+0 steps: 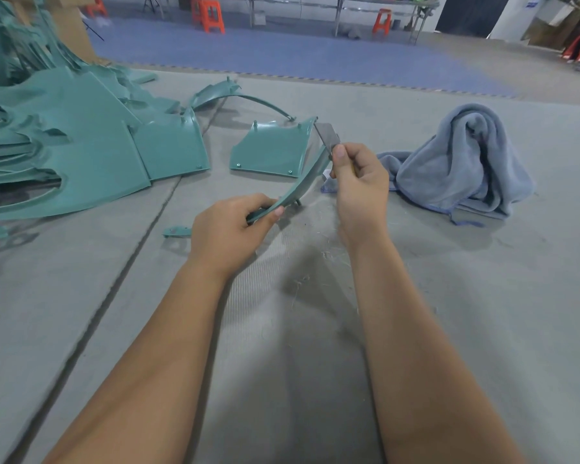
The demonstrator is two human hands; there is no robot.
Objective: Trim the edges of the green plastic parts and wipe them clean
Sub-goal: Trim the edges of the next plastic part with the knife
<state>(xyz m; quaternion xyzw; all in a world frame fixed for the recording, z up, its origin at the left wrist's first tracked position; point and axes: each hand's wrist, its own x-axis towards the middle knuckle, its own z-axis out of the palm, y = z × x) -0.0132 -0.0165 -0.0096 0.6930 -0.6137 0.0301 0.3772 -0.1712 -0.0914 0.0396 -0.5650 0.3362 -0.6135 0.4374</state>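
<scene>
Hidden: the handle of the grey flat-bladed trimming knife [327,137] sits inside the right hand [359,185], only the blade showing; the heap of green plastic parts [64,142] is cut off at the left edge.
Left hand [228,229]: fingers curled round the near end of the curved green plastic strip [302,185].
Right hand: gripping the knife, blade at the strip's far end.
Strip: held above the grey floor mat [449,296].
Nearby: flat green plastic panel [268,149] behind; crumpled blue-grey cloth [462,162] to the right.
</scene>
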